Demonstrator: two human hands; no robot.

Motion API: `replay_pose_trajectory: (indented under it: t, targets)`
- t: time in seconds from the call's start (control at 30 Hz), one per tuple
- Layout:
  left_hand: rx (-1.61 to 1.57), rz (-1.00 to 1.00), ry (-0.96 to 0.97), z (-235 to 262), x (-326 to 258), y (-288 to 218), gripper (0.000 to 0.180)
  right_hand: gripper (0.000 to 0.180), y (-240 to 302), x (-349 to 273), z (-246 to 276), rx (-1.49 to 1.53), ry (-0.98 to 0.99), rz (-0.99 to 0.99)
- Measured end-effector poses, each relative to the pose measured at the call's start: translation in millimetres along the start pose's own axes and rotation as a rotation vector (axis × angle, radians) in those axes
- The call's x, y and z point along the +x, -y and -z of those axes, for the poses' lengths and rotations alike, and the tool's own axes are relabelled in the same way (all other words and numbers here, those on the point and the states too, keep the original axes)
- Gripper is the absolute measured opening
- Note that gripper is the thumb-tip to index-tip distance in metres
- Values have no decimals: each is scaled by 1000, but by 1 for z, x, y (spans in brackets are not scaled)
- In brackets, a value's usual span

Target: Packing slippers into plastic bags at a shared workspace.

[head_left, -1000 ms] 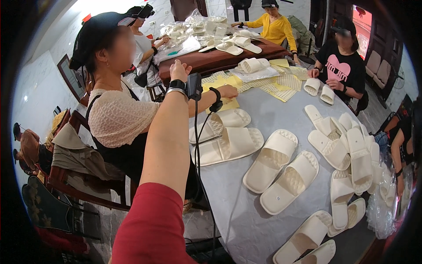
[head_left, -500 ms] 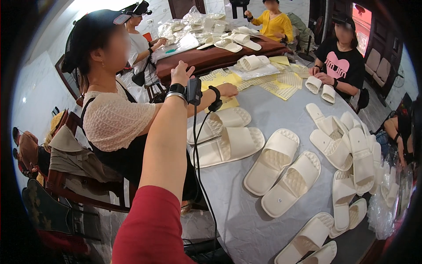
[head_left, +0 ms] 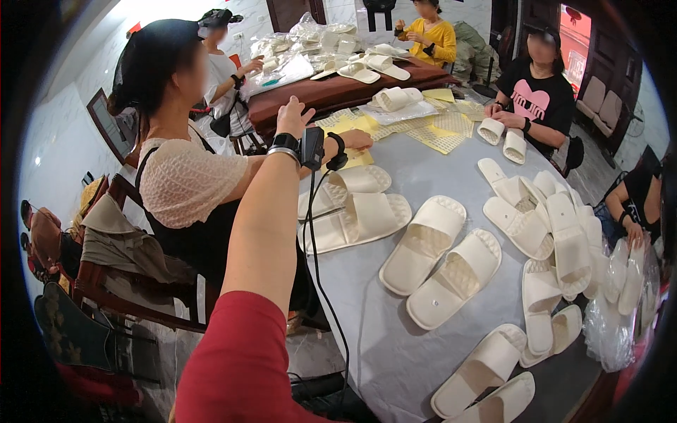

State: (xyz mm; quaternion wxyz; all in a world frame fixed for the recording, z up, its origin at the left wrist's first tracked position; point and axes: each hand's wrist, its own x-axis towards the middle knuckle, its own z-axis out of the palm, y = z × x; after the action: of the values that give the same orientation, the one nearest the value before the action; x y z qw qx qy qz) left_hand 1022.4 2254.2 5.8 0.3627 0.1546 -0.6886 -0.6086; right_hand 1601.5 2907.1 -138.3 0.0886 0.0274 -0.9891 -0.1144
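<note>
My left arm, in a red sleeve, reaches far forward over the table. My left hand (head_left: 293,117) is open, fingers apart, and nothing shows in it. A black watch-like band and a small black box with a cable sit on its wrist. The hand is nearest to yellow label sheets (head_left: 363,158) and a co-worker's hand (head_left: 357,139) resting by them. Closer to me lie a pair of cream slippers (head_left: 363,218) and another cream pair (head_left: 455,282) with quilted insoles. My right hand is out of view.
More slippers (head_left: 571,243) are heaped at the right, beside a clear plastic bag (head_left: 610,331) touched by another person's hand (head_left: 634,234). A co-worker across the grey-covered table (head_left: 381,338) handles a slipper pair (head_left: 503,139). Bagged slippers cover a brown table (head_left: 282,106) behind.
The view has shifted a little, so the slippers sit further left and higher. The co-worker at the right edge now shows a hand at the plastic bag. My left hand stays stretched out.
</note>
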Motion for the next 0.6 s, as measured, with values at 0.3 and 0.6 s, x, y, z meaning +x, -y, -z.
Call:
replay_pose_trajectory:
  t: [0.3,0.6]
  targets:
    - [-429,240,-54,-3,-46,-57,57,49,4,13,13,74,-100,-4]
    - [-378,299,-6,-9,-45,-48,57,58,-22,-11,-11,-238,111,180]
